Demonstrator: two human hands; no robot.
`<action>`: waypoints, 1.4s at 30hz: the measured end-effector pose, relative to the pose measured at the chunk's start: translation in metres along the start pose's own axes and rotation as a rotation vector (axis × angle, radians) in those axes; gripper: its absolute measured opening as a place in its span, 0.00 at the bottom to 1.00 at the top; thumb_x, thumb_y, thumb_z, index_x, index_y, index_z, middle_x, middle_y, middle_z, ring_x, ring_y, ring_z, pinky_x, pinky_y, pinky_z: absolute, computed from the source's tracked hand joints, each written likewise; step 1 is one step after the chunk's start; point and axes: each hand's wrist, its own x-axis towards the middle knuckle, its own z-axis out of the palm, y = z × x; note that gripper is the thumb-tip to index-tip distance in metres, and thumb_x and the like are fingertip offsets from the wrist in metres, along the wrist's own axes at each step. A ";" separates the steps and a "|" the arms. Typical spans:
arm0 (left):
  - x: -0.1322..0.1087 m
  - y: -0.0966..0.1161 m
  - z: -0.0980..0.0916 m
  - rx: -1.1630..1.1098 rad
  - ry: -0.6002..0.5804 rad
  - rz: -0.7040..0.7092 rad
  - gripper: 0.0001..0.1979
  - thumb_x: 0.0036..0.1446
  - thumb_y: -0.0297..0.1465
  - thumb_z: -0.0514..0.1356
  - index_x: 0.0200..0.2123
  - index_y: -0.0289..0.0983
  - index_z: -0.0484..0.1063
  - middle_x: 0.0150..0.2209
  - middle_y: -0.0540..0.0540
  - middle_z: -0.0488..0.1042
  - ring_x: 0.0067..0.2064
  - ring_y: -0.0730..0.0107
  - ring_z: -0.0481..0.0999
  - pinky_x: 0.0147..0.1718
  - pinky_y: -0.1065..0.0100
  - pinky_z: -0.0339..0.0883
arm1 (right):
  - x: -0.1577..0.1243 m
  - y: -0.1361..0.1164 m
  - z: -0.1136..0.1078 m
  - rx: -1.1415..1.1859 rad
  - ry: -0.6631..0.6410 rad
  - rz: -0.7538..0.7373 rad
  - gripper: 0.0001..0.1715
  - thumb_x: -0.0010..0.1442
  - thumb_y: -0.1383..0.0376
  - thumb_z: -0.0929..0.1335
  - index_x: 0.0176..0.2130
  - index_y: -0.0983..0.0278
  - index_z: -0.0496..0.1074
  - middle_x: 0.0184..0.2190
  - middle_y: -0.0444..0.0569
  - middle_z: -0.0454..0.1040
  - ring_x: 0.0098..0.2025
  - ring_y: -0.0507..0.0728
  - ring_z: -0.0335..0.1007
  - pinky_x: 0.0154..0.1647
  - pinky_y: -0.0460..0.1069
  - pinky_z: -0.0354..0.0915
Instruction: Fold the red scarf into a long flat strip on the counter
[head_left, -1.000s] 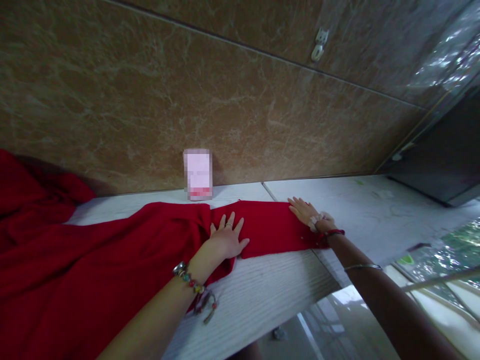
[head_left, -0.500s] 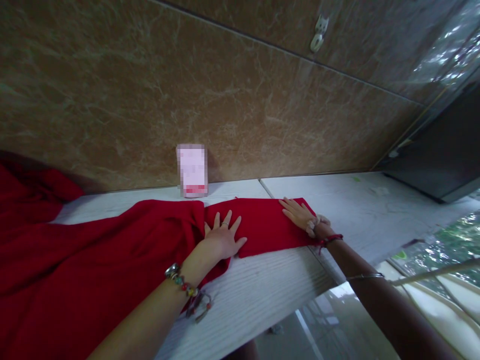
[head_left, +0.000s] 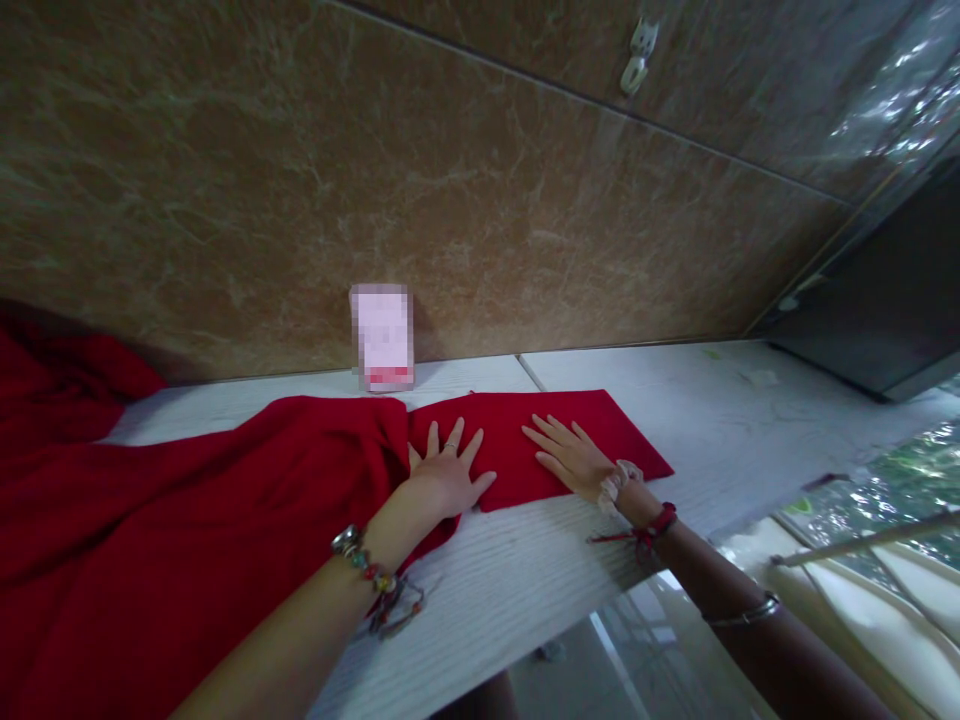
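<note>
A long red cloth (head_left: pixel 247 480) runs along the white wood-grain surface, loose and wrinkled on the left. Its right part is a flat, smooth strip with a slanted right end. My left hand (head_left: pixel 446 480) lies open on the cloth where the wrinkled part meets the strip, fingers spread. Farther right, my right hand (head_left: pixel 574 455) rests palm down on the strip, its fingers stretched out toward the left. Neither hand grips anything. What lies under the palms is hidden.
A pale pink, blurred-out box-like item (head_left: pixel 386 335) stands against the brown marbled wall (head_left: pixel 480 200) behind the cloth. More red fabric (head_left: pixel 75 385) is bunched at the far left. A dark panel (head_left: pixel 877 270) stands at the right end of the white surface (head_left: pixel 720 420).
My right hand has slid left and slightly toward me along the strip, uncovering the cloth's slanted right end. My left hand has stayed in place.
</note>
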 end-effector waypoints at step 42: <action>-0.009 0.008 -0.016 0.353 0.471 0.290 0.15 0.57 0.21 0.45 0.40 0.35 0.69 0.37 0.41 0.72 0.41 0.62 0.71 0.38 0.62 0.59 | 0.020 0.089 -0.007 0.044 -0.039 0.196 0.24 0.61 0.60 0.55 0.56 0.55 0.56 0.58 0.46 0.56 0.61 0.59 0.46 0.56 0.65 0.48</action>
